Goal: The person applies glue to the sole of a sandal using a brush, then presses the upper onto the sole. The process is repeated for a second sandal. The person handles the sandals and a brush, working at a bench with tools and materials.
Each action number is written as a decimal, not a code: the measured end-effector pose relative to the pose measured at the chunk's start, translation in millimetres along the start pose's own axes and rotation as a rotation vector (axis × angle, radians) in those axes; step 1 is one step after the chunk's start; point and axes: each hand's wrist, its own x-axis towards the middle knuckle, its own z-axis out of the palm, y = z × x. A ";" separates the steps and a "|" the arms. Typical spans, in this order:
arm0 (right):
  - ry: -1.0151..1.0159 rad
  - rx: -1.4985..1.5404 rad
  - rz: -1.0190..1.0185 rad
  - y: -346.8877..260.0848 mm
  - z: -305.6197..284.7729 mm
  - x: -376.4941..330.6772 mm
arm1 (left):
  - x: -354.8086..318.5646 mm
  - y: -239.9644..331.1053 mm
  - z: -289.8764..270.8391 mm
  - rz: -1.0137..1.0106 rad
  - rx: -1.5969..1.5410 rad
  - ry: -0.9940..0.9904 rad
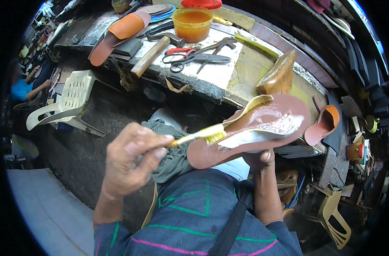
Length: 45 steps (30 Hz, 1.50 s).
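Left hand [128, 160] grips glue brush [198, 135], bristles touching heel end of brown sole [254, 128]. Right hand [260, 158] pinches sole from below, mid-air before surface [211, 74]. Risk: wet glue drips onto lap; thin hold lets sole tilt, smearing.

A single head-worn fisheye view looks steeply down from the person's own head, close over the left hand [130, 160] and right hand [260, 160] at chest height. It faces forward onto the workbench [220, 74] just beyond, whose straight edges bow toward the dark round rim. Forearms enter from the lower edge; no second view overlaps it.
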 end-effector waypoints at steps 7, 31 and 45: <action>-0.017 -0.276 -0.149 10.8 -26.2 -13.3 | -20.7 -1.3 32.6 0.021 0.190 -0.031; -0.224 -0.987 -0.504 -15.3 11.2 -11.7 | 16.7 -3.7 31.3 0.147 0.033 -0.189; -0.212 -1.299 -0.917 -22.2 58.6 -14.7 | -15.3 22.4 -8.2 0.229 0.044 -0.207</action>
